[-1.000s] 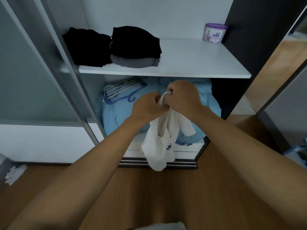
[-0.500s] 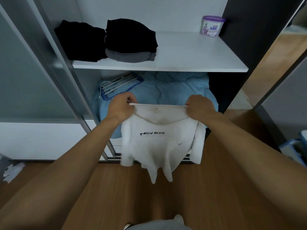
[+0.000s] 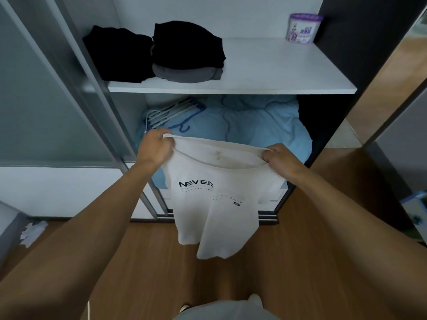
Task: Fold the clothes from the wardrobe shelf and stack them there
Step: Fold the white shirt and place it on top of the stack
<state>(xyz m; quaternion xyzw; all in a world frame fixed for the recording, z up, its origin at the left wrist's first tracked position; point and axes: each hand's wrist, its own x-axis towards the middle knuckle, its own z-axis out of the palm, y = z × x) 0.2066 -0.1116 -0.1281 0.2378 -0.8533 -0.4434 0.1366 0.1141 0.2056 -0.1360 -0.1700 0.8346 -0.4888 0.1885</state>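
Observation:
A white T-shirt point(image 3: 215, 204) with dark lettering hangs spread out in front of the wardrobe, its printed side towards me. My left hand point(image 3: 154, 146) grips its top edge on the left, my right hand point(image 3: 280, 157) grips it on the right. On the white shelf point(image 3: 265, 65) above lie a black folded garment point(image 3: 117, 57) at the left and, beside it, a stack of a black garment point(image 3: 187, 45) on a grey one point(image 3: 184, 73). The shirt's lower part hangs crumpled over the floor.
A purple-lidded tub point(image 3: 302, 28) stands at the shelf's back right. Below the shelf lies a light blue duvet point(image 3: 254, 125) with hangers point(image 3: 173, 113) on its left. A sliding door frame point(image 3: 92, 88) runs along the left. Wooden floor point(image 3: 300, 262) lies below; white scraps point(image 3: 32, 232) at left.
My hands moved apart from a bunched grip and spread the white T-shirt open by its top edge. The shirt now hangs flat with its print showing.

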